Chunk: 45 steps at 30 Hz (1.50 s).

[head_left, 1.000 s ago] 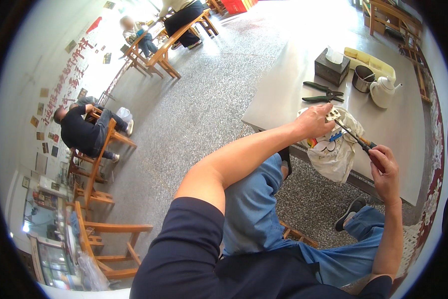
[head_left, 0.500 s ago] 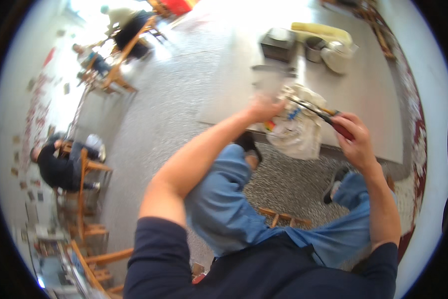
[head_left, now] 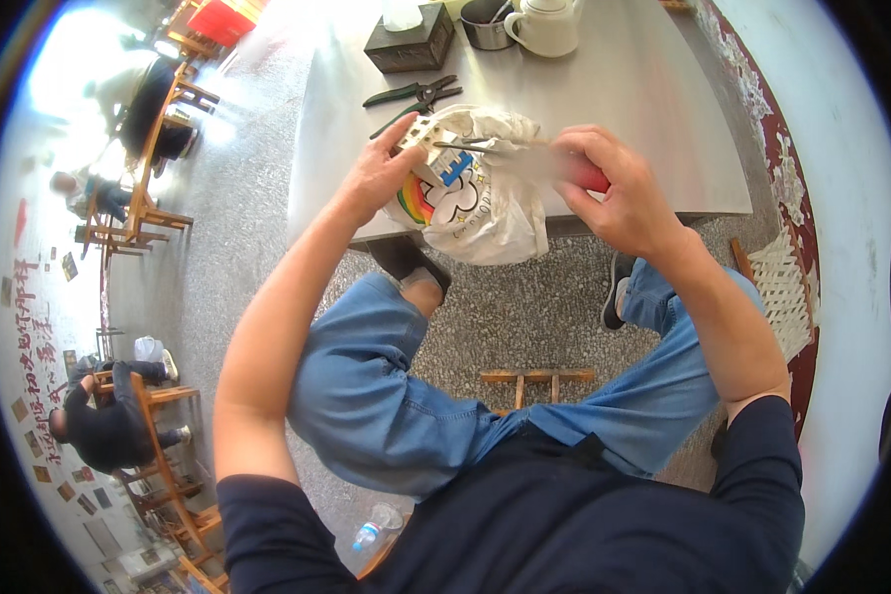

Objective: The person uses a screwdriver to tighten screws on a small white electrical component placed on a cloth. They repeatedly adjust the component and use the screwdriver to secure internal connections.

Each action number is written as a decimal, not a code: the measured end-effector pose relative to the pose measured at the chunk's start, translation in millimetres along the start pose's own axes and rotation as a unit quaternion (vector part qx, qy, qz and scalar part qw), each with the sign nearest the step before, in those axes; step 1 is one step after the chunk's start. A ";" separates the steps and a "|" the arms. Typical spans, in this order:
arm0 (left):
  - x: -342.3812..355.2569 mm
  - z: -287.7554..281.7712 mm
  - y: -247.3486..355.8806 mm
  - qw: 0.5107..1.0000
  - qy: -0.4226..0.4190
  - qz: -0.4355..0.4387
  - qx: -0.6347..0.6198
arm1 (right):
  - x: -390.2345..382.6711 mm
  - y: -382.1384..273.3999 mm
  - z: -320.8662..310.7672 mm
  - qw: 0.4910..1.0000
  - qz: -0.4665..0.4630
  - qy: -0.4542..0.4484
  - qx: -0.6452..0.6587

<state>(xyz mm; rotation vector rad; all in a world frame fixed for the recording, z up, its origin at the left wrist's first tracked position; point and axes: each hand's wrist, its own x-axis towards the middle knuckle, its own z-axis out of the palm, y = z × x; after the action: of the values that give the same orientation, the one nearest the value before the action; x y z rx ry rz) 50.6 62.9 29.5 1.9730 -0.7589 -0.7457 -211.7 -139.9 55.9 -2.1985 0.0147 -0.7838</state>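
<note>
My left hand (head_left: 374, 170) is closed on a white circuit breaker (head_left: 425, 136) with blue switches, over the table's near edge. Beneath it a cream cloth bag (head_left: 500, 223) printed with a rainbow drapes off the table. From the right, my right hand (head_left: 614, 183) grips a screwdriver (head_left: 592, 178) by its red handle. Its dark shaft points left, the tip at the breaker; part of the shaft is smeared by motion, and whether the tip touches a screw cannot be made out. Just beyond my left hand lie dark pliers (head_left: 420, 94) with green handles.
On the grey metal table (head_left: 653, 99) stand a dark tissue box (head_left: 409, 42), a metal pot (head_left: 487, 30) and a cream teapot (head_left: 546, 28). A peeling wall (head_left: 762, 129) runs along the right. At the left, people sit on wooden chairs (head_left: 153, 416). A plastic bottle (head_left: 368, 535) is low down.
The view has swung, so the table and both hands sit further left. My left hand has turned, bringing the breaker into plain sight. The screwdriver points more level to the left.
</note>
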 end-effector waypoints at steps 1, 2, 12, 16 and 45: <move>0.0 0.5 0.3 0.999 0.000 0.000 -0.039 | 0.4 0.6 0.6 1.000 -0.003 0.002 -0.002; -1.9 0.0 3.4 0.998 -0.007 0.000 -0.056 | 1.7 1.4 2.0 1.000 -0.007 0.004 -0.002; -4.2 -0.3 9.9 0.993 -0.022 -0.027 -0.110 | 7.0 1.4 7.8 0.999 -0.039 0.009 -0.007; -2.5 -0.4 5.9 0.991 -0.011 -0.015 -0.130 | 8.8 0.7 10.2 0.999 -0.036 0.008 0.003; 3.9 0.9 -3.6 1.000 0.014 0.004 0.005 | 9.1 -8.7 6.5 0.995 -0.090 -0.015 -0.040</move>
<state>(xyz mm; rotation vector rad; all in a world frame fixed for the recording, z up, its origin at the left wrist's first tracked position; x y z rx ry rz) 53.1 61.0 25.2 1.9838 -0.7550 -0.7103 -202.8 -131.8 63.4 -2.3094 -0.1713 -0.8623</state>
